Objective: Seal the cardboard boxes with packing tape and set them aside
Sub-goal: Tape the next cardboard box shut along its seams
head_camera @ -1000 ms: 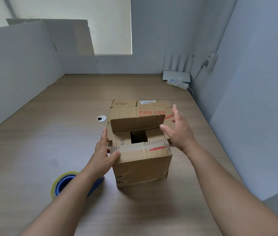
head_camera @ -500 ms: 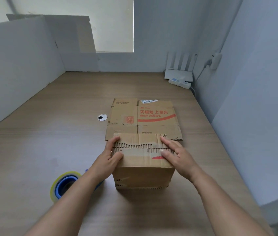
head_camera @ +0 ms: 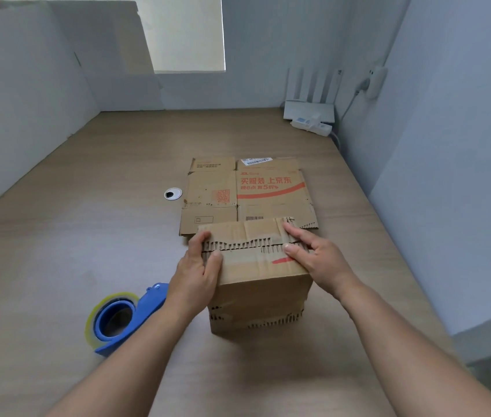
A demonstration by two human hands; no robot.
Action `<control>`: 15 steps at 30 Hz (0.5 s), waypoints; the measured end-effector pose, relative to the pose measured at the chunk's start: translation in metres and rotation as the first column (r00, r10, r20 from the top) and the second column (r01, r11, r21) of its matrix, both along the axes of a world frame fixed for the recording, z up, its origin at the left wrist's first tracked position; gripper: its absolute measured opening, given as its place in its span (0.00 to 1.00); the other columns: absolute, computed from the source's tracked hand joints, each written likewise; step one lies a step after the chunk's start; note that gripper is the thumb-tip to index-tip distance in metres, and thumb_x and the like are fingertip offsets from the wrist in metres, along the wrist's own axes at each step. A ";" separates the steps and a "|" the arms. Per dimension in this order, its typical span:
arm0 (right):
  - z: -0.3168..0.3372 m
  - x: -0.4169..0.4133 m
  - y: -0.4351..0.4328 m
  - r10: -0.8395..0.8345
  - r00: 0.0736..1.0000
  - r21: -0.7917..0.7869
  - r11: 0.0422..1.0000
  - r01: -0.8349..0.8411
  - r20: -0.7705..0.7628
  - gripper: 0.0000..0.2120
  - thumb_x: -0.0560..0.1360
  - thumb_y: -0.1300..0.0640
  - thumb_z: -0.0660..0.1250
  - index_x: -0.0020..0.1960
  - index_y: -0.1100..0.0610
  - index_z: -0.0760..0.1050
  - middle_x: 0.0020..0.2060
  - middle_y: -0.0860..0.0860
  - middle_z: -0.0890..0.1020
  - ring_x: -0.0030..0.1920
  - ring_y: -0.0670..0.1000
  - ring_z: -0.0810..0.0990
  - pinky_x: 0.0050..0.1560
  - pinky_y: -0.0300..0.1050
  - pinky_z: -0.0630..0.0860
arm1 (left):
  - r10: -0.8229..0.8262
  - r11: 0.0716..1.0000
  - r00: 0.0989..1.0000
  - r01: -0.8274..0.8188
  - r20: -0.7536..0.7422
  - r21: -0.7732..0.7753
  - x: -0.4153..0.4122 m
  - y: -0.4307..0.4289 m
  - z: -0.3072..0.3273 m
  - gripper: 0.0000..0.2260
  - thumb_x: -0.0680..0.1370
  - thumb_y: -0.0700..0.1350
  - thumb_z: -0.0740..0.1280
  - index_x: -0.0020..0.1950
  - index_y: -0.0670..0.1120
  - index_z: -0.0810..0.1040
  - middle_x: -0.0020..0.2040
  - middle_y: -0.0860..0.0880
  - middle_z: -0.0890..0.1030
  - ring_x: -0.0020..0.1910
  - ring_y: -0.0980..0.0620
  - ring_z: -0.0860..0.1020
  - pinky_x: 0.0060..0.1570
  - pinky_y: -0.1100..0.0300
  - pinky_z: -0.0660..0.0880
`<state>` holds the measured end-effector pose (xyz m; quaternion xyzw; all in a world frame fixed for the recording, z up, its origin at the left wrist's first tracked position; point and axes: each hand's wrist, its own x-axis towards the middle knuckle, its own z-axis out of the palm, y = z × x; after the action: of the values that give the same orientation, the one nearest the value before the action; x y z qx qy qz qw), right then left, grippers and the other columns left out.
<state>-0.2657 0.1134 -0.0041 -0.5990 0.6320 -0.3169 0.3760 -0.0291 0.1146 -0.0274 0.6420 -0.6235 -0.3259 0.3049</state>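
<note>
One assembled cardboard box (head_camera: 260, 275) is standing at the near middle of the table (head_camera: 72, 251), its two top flaps lying closed and meeting along one ragged seam. You are pressing both flaps down. Your left hand (head_camera: 197, 272) is lying on the seam's left end and your right hand (head_camera: 317, 257) on its right end, fingers extended, gripping nothing. One flattened box (head_camera: 247, 194) is lying directly behind. One blue tape dispenser (head_camera: 124, 319), carrying one clear roll, is resting beside your left forearm. One round grommet (head_camera: 173, 193) is sitting left of the flattened box. One white router (head_camera: 308, 111) is standing at the far right corner.
</note>
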 end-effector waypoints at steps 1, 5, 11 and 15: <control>0.001 -0.002 -0.001 0.000 1.000 0.010 1.000 0.000 -0.011 0.21 0.76 0.51 0.68 0.69 0.44 0.71 0.68 0.44 0.72 0.66 0.41 0.69 0.59 0.27 0.63 | 0.003 1.000 1.000 -0.003 0.008 -0.005 -0.003 -0.002 0.002 0.17 0.82 0.53 0.55 0.70 0.56 0.58 0.66 0.53 0.69 0.62 0.49 0.71 0.54 0.53 0.70; 0.000 -0.009 0.013 -0.016 0.998 0.010 1.000 0.017 -0.057 0.22 0.76 0.52 0.68 0.69 0.46 0.71 0.68 0.46 0.73 0.65 0.44 0.70 0.50 0.18 0.63 | -0.016 1.000 0.998 0.016 0.055 -0.014 -0.007 0.013 0.005 0.16 0.81 0.54 0.56 0.69 0.55 0.59 0.64 0.53 0.68 0.59 0.54 0.70 0.53 0.56 0.69; -0.003 -0.005 0.014 -0.007 0.998 0.001 1.000 0.007 -0.059 0.22 0.76 0.51 0.67 0.69 0.47 0.71 0.68 0.45 0.73 0.67 0.45 0.70 0.52 0.18 0.63 | 0.036 0.999 0.993 -0.036 0.113 -0.006 -0.008 0.025 0.002 0.16 0.81 0.55 0.54 0.69 0.55 0.59 0.64 0.53 0.67 0.60 0.52 0.71 0.53 0.54 0.70; 0.000 -0.002 -0.006 -0.007 0.998 -0.010 1.000 0.007 -0.065 0.21 0.77 0.49 0.67 0.69 0.46 0.71 0.69 0.47 0.72 0.68 0.46 0.70 0.63 0.33 0.66 | 0.056 0.998 0.993 -0.055 0.107 -0.017 -0.008 -0.002 0.002 0.15 0.82 0.52 0.54 0.69 0.52 0.61 0.68 0.50 0.69 0.64 0.48 0.70 0.55 0.53 0.69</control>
<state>-0.2676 0.1074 -0.0037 -0.6087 0.6443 -0.3019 0.3511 -0.0373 0.1125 -0.0253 0.6736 -0.6232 -0.2778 0.2841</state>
